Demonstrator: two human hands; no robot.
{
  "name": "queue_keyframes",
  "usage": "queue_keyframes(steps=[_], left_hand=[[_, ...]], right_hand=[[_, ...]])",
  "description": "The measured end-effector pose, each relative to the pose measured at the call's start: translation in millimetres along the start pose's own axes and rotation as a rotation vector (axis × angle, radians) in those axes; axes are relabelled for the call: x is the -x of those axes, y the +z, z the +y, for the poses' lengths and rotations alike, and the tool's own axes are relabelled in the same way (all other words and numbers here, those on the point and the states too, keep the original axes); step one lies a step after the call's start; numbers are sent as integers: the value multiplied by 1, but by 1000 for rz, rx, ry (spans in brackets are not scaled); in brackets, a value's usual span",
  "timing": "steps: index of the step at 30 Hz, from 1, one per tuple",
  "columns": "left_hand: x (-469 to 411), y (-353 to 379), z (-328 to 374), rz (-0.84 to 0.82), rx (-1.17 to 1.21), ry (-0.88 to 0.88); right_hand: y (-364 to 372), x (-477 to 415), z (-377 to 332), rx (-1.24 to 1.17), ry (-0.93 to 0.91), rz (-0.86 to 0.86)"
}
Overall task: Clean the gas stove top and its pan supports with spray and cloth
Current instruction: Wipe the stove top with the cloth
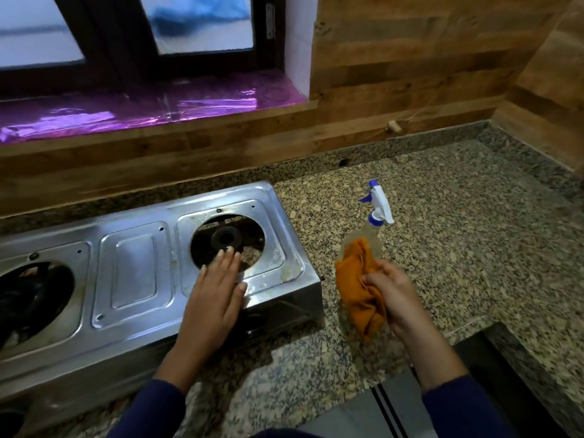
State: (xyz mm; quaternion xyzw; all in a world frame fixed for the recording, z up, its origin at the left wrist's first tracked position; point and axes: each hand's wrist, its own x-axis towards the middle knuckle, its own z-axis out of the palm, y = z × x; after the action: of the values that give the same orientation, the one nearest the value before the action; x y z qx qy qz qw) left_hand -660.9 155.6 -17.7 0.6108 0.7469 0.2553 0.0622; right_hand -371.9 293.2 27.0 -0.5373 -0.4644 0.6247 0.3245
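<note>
Gas stove top [132,273], a two-burner sheet of stainless steel, sits on a speckled granite counter [458,248] below a window sill [158,112] lined in purple foil. No pan supports stand over either opening, and none can be seen elsewhere in view. The left opening [31,301] is dark and partly cut off by the frame; the right opening [227,241] shows a black burner [226,237] at its centre.

The person's left hand [215,298] lies flat, fingers straight, on the steel at the near rim of the right opening. The right hand [392,289] hovers over the counter just beside the stove, fingers curled round a bunched orange cloth [360,286]. Behind the cloth stands a clear spray bottle [376,213] with a white and blue trigger head; whether the hand touches it cannot be told.

Cleaning appears to be at an early stage. Yellowish smears [284,273] and dull streaks mark the steel around the right opening and its front corner, so wiping there looks undone, and the supports remain to be dealt with.
</note>
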Motion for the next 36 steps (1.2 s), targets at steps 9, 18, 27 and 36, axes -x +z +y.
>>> queue_keyframes(steps=[9, 18, 27, 36], left_hand=[[20, -31, -47, 21, -119, -199], [50, -46, -84, 18, -178, -369], [70, -61, -99, -44, 2, -363], [70, -86, -125, 20, 716, -446]], right_hand=[[89, -17, -25, 359, -292, 76], [136, -32, 17, 1354, -618, -71], [224, 25, 46, 1341, -625, -194], [363, 85, 74, 1438, -743, -412]])
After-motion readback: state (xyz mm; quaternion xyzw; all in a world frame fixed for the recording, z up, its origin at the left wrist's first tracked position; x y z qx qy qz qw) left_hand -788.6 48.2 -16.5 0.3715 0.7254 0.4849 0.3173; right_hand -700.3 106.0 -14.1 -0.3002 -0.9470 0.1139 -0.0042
